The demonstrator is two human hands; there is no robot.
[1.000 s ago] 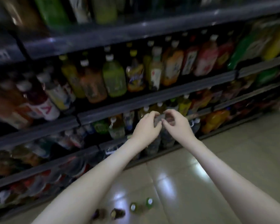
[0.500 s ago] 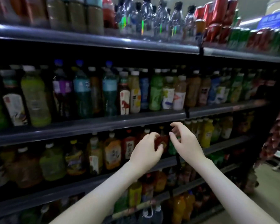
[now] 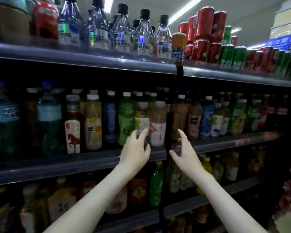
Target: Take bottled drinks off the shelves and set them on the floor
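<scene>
- Plastic, upright and white-capped, the yellow-green bottle (image 3: pixel 142 121) stands at the front of the middle shelf (image 3: pixel 57 167), in a long row of drinks.
- The left hand (image 3: pixel 135 149) grips this bottle low down: its fingers (image 3: pixel 144 132) curl over the bottom of the pale label, and the thumb lies beneath, near the shelf edge.
- A pink bottle (image 3: pixel 158 125) stands just beside it on the right, touching or nearly so (the blur does not let me say which).
- The right hand (image 3: pixel 183 153) is spread with its fingers apart and holds nothing; it hovers in front of the shelf edge, below a brown bottle (image 3: pixel 179 117).
- Left of the gripped bottle comes a green bottle (image 3: pixel 125 121), then a blue one (image 3: pixel 109 121).
- On the top shelf (image 3: pixel 91 60) stand clear bottles (image 3: pixel 142 33) with black caps, and to their right stacked red cans (image 3: pixel 206 31) and green cans (image 3: pixel 230 54).
- On the shelf below, between the two forearms, a slim green bottle (image 3: pixel 156 186) stands upright.
</scene>
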